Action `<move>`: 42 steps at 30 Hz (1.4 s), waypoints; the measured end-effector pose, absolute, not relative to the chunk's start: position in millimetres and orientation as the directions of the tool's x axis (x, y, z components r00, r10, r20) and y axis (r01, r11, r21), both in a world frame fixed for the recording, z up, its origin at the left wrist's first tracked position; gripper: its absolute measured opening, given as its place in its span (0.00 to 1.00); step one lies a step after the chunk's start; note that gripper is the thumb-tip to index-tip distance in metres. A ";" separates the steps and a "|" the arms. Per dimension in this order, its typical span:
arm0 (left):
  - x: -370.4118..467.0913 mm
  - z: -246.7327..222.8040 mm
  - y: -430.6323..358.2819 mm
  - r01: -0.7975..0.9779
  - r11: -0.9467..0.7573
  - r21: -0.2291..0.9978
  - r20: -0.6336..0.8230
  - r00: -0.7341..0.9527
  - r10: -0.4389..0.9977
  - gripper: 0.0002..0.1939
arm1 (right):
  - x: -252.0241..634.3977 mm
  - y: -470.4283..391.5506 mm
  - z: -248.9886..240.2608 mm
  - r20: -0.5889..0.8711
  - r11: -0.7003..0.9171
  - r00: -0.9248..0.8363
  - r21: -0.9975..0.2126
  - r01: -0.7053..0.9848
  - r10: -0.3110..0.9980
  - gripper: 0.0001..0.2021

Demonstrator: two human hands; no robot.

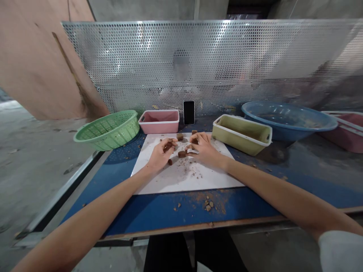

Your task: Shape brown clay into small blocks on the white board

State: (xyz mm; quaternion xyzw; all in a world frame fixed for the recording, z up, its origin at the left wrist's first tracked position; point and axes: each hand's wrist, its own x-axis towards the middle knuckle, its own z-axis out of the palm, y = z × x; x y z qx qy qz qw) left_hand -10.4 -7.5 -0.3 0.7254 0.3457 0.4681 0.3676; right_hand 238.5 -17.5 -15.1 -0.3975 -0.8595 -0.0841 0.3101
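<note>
Both hands are over a white board (159, 181) strewn with brown crumbs. My left hand (163, 153) has its fingers curled round something brown, partly hidden by them. My right hand (202, 149) is bent, its fingers slightly apart, with the fingertips at a brown lump (182, 154) lying between the hands. Another brown lump (179, 136) sits just beyond the left fingertips, and one more (194, 132) lies behind the right hand. A small dark red-brown piece (170, 162) rests beside the left hand.
Behind the board are a green basket (113, 130), a pink bin (160, 126), an upright phone (188, 112), an olive bin (241, 138) and a blue basin (289, 117). A perforated metal panel (155, 56) stands behind them. Small stones (208, 205) lie near the blue table's (136, 223) front edge.
</note>
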 end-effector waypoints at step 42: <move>-7.5 -10.4 4.2 0.306 -0.605 0.735 0.390 0.539 0.746 0.14 | 247.4 -24.9 -20.1 0.669 0.729 -0.434 -0.241 0.640 0.603 0.08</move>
